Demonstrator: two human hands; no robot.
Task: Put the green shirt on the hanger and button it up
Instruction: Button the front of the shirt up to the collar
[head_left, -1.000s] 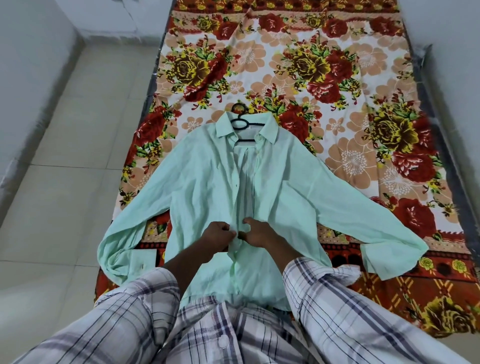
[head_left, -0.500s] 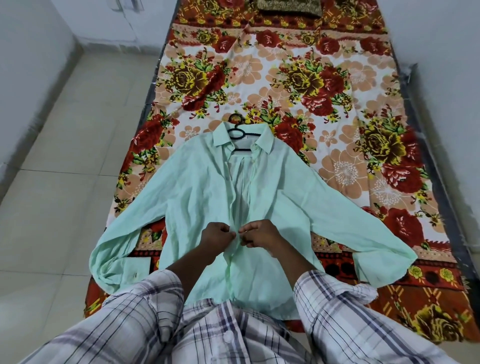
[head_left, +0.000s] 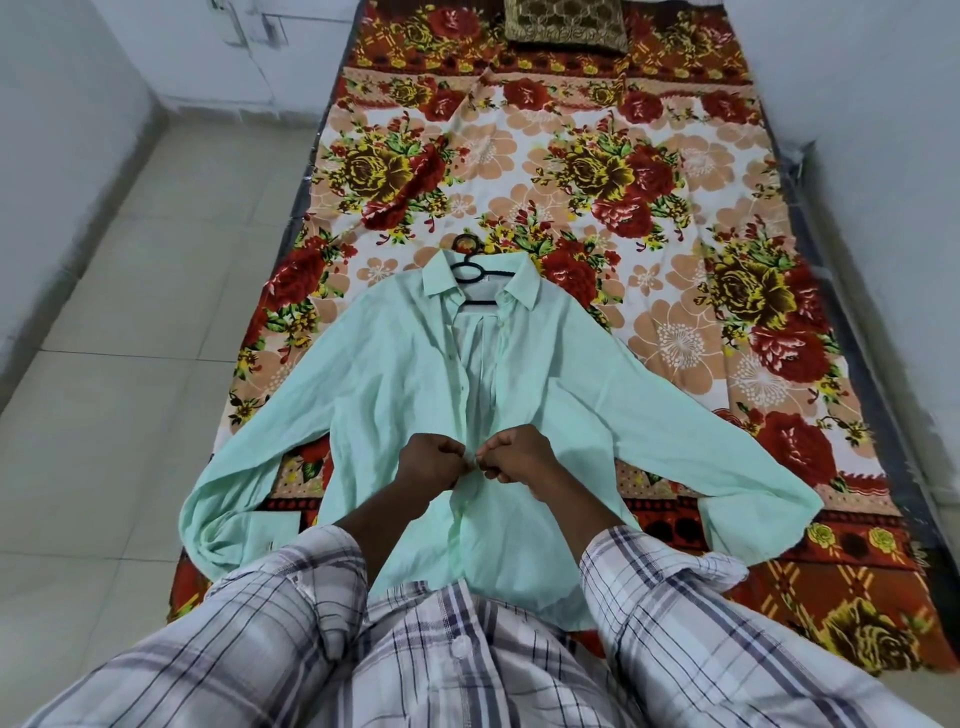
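The pale green shirt (head_left: 384, 374) lies face up on the floral bedsheet, sleeves spread to both sides. A black hanger (head_left: 470, 267) sits inside the collar, its hook sticking out above. The upper front stands open, showing the inner back. My left hand (head_left: 428, 462) pinches the left front edge at mid-chest. My right hand (head_left: 514, 457) pinches the right front edge just beside it, knuckles nearly touching. Both hands pull the two plackets together at one button. Below my hands the front lies shut.
The floral sheet (head_left: 701, 322) covers a low mattress on the floor. A brown patterned cushion (head_left: 566, 26) lies at its far end. Pale floor tiles (head_left: 119, 338) stretch to the left, a white wall runs along the right.
My hands have moved slightly up the shirt front and now meet at a higher spot on the placket. The camera has tilted up, showing the cushion.
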